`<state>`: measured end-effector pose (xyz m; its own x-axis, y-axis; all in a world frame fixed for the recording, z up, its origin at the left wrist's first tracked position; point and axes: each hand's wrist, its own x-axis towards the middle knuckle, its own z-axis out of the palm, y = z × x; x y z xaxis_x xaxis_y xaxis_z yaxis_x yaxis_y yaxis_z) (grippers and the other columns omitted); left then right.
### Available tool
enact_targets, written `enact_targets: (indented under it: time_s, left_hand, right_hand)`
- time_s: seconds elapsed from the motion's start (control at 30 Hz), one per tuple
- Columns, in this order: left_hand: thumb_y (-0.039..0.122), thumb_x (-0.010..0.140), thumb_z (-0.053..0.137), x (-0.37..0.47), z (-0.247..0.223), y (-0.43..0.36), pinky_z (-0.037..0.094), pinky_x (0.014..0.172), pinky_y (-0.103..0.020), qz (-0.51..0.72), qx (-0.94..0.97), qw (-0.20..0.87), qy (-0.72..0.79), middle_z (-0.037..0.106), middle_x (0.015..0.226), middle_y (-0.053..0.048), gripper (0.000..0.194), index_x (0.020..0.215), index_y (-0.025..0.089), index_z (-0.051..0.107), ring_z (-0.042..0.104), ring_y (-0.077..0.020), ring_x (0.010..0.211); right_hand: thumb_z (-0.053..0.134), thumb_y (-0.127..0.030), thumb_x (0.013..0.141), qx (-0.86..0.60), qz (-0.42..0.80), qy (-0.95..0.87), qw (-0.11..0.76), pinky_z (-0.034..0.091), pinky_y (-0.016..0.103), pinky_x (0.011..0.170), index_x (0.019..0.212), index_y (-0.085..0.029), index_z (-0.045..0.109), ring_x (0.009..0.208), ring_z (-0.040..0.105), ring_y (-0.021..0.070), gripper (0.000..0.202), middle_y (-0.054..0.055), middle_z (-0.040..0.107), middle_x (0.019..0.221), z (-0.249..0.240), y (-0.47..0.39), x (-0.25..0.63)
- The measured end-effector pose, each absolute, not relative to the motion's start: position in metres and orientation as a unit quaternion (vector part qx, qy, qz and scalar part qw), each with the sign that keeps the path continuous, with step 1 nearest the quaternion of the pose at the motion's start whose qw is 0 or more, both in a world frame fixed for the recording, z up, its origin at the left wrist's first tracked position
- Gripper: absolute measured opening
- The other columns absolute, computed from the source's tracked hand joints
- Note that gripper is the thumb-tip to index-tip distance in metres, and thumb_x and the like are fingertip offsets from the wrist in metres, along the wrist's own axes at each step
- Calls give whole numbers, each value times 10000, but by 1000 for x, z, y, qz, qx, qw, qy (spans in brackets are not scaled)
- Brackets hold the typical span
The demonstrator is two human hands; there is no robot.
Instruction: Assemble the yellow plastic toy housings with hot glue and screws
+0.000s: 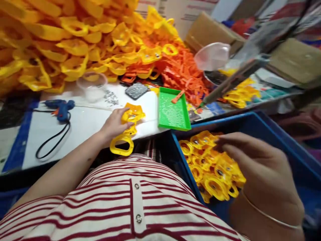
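Note:
My left hand (116, 124) is closed around a yellow plastic part (134, 113) over the front edge of the white tabletop. The part has a wide shell at its top and an oval ring (122, 145) hanging at its lower end. My right hand (265, 167), blurred by motion, is above the blue bin (255, 124), its fingers stretched toward a heap of similar yellow parts (215, 167). Thumb and forefinger look slightly apart, with nothing visible between them. Whether the fingertips touch the nearest yellow part cannot be made out.
A green tray (174, 110) holds an orange strip (178, 96). Near it lie a dark, glittery pad (136, 90), scattered small dark pieces (112, 98) and a blue glue gun (62, 108) with a looped cord. Yellow shells (75, 47) and orange parts (184, 70) pile up behind.

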<state>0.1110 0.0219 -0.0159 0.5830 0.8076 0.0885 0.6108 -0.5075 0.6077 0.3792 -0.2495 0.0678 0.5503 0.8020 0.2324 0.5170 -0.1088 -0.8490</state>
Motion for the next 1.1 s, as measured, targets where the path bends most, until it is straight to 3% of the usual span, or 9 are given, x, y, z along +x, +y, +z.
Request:
enact_targets:
  time_s: [0.17,0.3,0.4,0.53,0.63,0.7,0.8,0.93,1.1]
  left_hand:
    - [375,778,699,100,-25,12,456,1098,-465,181,837,306,416,558,1355,-139,723,1426,174,450,543,-295,1277]
    - [357,773,701,89,-32,7,419,1125,-475,188,842,281,421,543,1404,-164,766,1452,157,410,532,-301,1298]
    - [385,796,680,81,-27,3,481,1039,-443,153,835,279,448,577,1364,-175,800,1484,127,366,603,-287,1198]
    - [430,843,633,77,-12,-1,530,820,-346,61,817,293,494,706,1138,-81,787,1522,182,322,695,-234,957]
    - [434,878,584,79,-5,-1,506,732,-319,-7,813,304,496,744,1003,-35,756,1536,198,298,703,-238,912]
    - [426,900,542,82,-4,0,495,712,-319,-31,816,313,485,751,950,-27,742,1546,174,277,701,-242,895]
    - [411,911,504,84,-5,3,488,696,-306,-46,819,324,471,750,905,-19,735,1556,162,256,698,-231,866]
    - [415,887,507,84,-7,7,494,712,-315,-56,824,319,464,749,952,-39,757,1561,182,253,698,-239,874]
    - [387,858,498,76,-8,10,477,662,-308,-42,832,280,477,741,883,-21,732,1547,238,298,701,-253,815]
  right_hand:
    - [662,-340,888,-583,311,-710,244,534,252,739,1115,-240,712,831,670,134,253,41,730,981,40,-185,342]
    - [599,-389,920,-575,309,-708,268,488,240,673,1075,-190,722,737,636,121,281,46,739,911,18,-103,315]
    - [588,-299,912,-616,251,-687,291,473,261,676,1019,-175,733,714,611,125,219,51,718,888,7,-58,297]
    - [529,-119,890,-562,169,-788,187,439,288,701,1177,-216,697,815,582,151,346,89,644,1028,2,-30,281]
    - [544,-155,897,-526,131,-833,110,363,301,617,1059,-200,734,737,507,153,253,93,597,945,2,-24,278]
    - [566,-210,902,-542,144,-812,161,372,302,620,921,-185,741,723,498,148,178,79,587,886,-1,-22,281]
    - [615,-359,901,-569,231,-714,336,445,293,668,877,-208,728,716,532,129,190,37,595,826,-7,-23,287]
    - [744,-555,763,-593,374,-503,505,501,265,621,854,-225,710,623,564,93,344,-13,639,742,-16,-28,295]
    - [863,-476,626,-571,449,-364,583,551,253,609,851,-225,704,596,630,83,373,-29,714,758,-21,-28,298]
